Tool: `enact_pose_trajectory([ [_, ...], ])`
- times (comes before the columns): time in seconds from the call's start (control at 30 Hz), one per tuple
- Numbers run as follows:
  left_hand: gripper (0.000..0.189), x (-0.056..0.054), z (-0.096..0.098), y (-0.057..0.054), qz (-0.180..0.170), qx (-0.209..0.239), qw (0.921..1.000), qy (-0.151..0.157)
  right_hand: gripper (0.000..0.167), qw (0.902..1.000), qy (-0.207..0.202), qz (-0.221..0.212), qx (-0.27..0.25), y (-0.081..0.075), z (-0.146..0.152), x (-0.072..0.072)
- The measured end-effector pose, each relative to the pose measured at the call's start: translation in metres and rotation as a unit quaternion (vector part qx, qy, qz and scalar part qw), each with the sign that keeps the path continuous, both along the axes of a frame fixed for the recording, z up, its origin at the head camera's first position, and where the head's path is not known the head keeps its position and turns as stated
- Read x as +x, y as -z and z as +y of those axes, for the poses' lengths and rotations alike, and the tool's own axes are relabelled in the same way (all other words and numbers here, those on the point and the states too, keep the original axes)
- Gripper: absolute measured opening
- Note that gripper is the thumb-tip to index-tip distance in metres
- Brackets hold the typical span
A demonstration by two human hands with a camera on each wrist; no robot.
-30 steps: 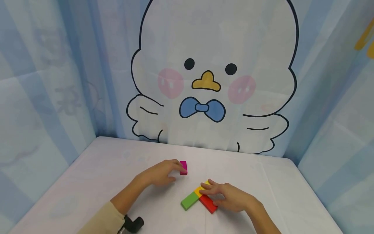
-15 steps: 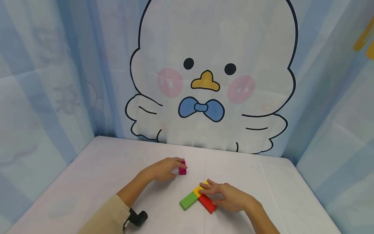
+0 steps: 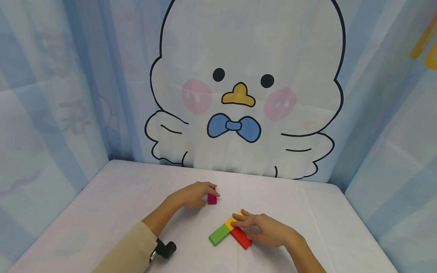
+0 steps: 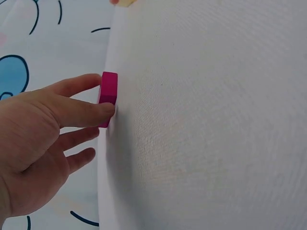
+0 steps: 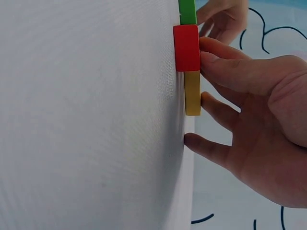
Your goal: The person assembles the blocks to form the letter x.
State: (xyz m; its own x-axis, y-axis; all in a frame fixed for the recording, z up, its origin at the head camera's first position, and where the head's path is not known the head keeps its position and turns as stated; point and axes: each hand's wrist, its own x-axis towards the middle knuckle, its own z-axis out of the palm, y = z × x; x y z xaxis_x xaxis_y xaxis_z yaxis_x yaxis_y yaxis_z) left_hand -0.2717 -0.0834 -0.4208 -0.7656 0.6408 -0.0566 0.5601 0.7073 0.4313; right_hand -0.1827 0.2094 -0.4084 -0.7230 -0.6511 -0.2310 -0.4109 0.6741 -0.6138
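Observation:
My left hand pinches a magenta toy block at the back of the table, with thumb and index finger at its sides; the left wrist view shows the thumb across the block's near face. Closer to me, a green block and a yellow block lie end to end in a slanting row. A red block butts against the row at an angle. Spread over the yellow and red blocks is my right hand, fingers extended, thumb right at the red block. Its fingers partly hide the yellow block.
A white cloth covers the table. Behind it hangs a curtain printed with a cartoon bird, and more curtain closes off both sides. A black device sits at my left sleeve cuff.
My left hand has moved slightly right and away from me, closing finger and thumb about the magenta block, which has turned or tilted a little. The right hand and its blocks stay put.

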Motion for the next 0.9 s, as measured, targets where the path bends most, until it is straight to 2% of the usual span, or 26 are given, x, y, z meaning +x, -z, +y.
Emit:
enact_pose_trajectory([
  [0.7,0.033,-0.016,0.005,0.005,-0.001,0.014,0.9998,0.011,0.058,1.0,0.006,-0.006,-0.003,0.001,-0.001,0.001],
  [0.9,0.029,-0.02,0.005,0.005,-0.009,0.018,0.9998,0.005,0.059,1.0,0.002,0.002,-0.002,0.001,-0.001,0.002],
])
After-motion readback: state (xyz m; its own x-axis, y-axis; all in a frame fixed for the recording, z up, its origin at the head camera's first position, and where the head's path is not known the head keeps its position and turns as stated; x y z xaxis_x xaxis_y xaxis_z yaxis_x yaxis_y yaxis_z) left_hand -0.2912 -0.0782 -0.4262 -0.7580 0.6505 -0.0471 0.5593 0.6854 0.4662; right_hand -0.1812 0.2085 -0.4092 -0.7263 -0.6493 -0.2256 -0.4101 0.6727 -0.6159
